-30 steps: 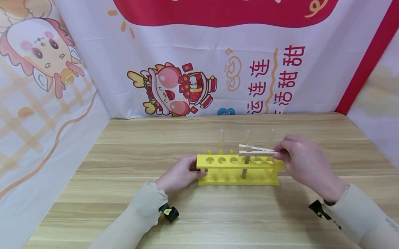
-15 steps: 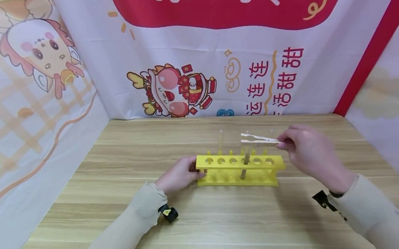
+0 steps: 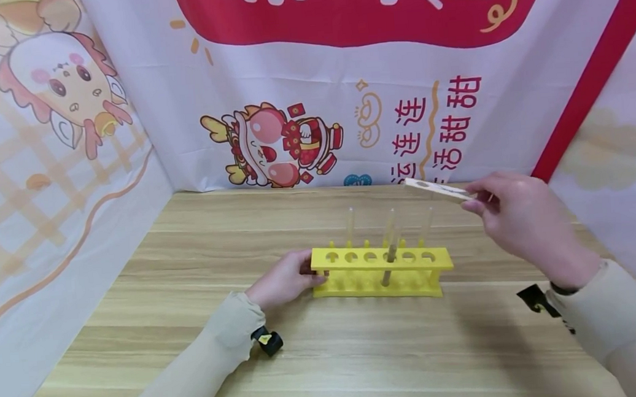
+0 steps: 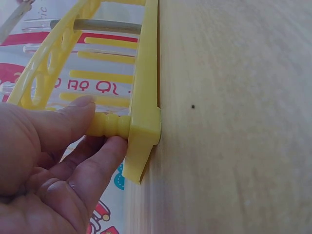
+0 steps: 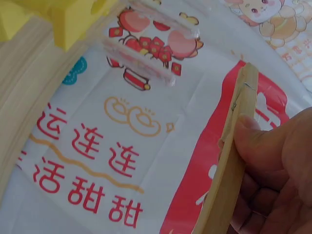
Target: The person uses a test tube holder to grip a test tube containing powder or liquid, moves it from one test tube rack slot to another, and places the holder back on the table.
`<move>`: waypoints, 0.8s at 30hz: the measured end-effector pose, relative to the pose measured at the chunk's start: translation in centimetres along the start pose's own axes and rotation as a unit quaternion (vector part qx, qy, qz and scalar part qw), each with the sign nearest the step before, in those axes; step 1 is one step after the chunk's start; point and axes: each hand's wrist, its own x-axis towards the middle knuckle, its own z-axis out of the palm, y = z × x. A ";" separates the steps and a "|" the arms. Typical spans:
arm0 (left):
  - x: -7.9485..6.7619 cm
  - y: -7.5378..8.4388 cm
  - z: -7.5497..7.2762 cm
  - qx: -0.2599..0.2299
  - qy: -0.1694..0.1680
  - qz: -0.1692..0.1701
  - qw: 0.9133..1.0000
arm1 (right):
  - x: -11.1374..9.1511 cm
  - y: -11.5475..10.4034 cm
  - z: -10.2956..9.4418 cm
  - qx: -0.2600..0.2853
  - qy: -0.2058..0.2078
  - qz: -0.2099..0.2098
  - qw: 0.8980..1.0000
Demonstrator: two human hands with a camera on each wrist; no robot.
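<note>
A yellow test tube rack (image 3: 361, 261) stands on the wooden table. My left hand (image 3: 282, 280) is at its left end, and in the left wrist view thumb and fingers pinch the ridged yellow end post (image 4: 111, 125). One test tube with dark grey contents (image 3: 391, 255) stands in a hole of the rack. Behind it, 3 clear test tubes (image 3: 350, 224) sit on the back pegs. Up and to the right of the rack, my right hand (image 3: 530, 223) holds a wooden test tube clamp (image 3: 440, 190) in the air. Nothing is between the clamp's tips.
The wood-grain table (image 3: 329, 357) extends around the rack. A printed white and red cloth (image 3: 181, 140) hangs along the table's back edge, with more cloth at both sides. Dark straps (image 3: 267, 340) are at both wrists.
My right hand has lifted the test tube clamp off the tube with grey contents and carried it up and to the right. That tube stays in the rack. My left hand keeps its grip.
</note>
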 end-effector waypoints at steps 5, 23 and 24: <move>0.1 0.1 0.0 -0.001 -0.001 -0.001 1.000 | 0.0 2.3 -0.5 -0.006 -0.023 0.049 0.999; -0.2 0.3 0.0 0.003 -0.002 -0.016 1.000 | -3.2 14.9 3.3 0.020 -0.149 0.201 0.968; -0.2 0.4 0.0 0.001 -0.002 -0.017 1.000 | -3.6 15.6 3.5 0.022 -0.154 0.208 0.966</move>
